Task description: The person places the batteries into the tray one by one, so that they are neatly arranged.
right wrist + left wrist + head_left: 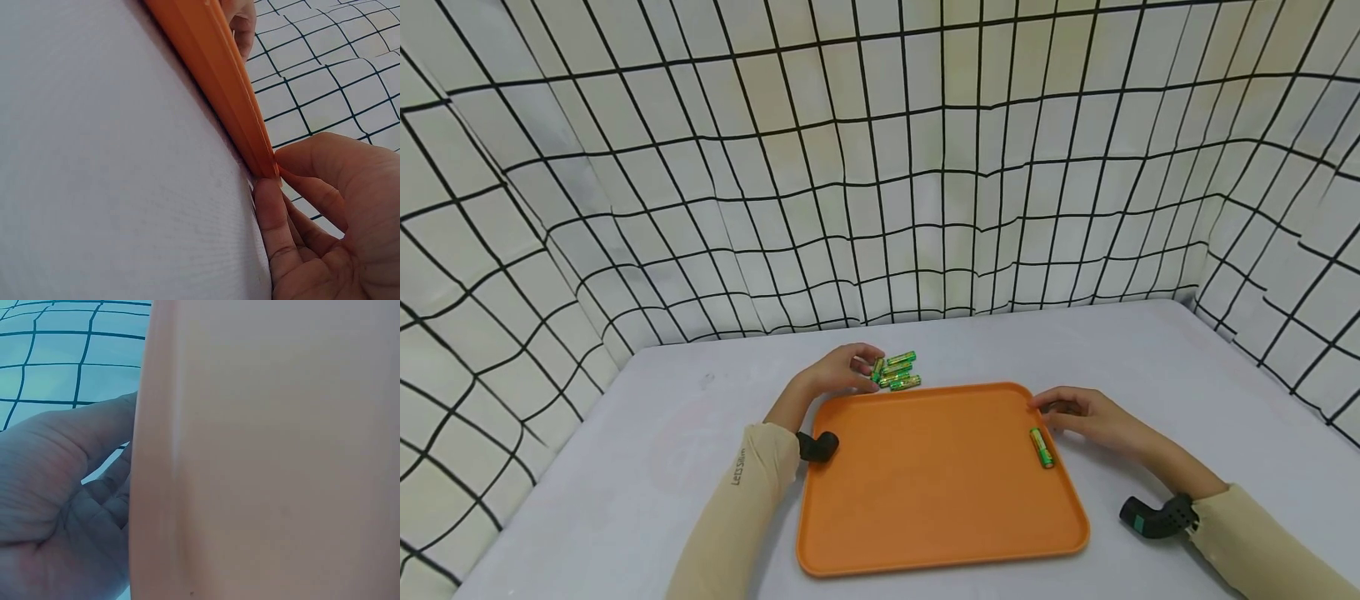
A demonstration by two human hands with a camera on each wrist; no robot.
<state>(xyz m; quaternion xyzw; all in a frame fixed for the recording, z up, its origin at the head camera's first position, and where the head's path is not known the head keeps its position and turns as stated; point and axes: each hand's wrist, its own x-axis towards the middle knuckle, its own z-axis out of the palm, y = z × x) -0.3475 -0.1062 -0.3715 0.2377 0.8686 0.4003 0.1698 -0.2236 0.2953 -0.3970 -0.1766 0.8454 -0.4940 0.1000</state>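
Observation:
Beyond the far left corner of the orange tray (940, 475), my left hand (842, 369) has its fingertips and thumb at either end of a green battery (877, 369). Several more green and gold batteries (904, 382) lie in a loose pile right beside it. The left wrist view shows the palm of that hand, but the tray hides its fingertips. At the far right corner, my right hand (331, 212) pinches the tray's rim (265, 164) between thumb and finger. A single battery (1041, 447) lies inside the tray along its right edge.
The tray lies flat on a white-covered table (647, 467). A white wall with a black grid (917, 192) stands behind the table and at both sides. Black cameras (818, 447) are strapped to both wrists.

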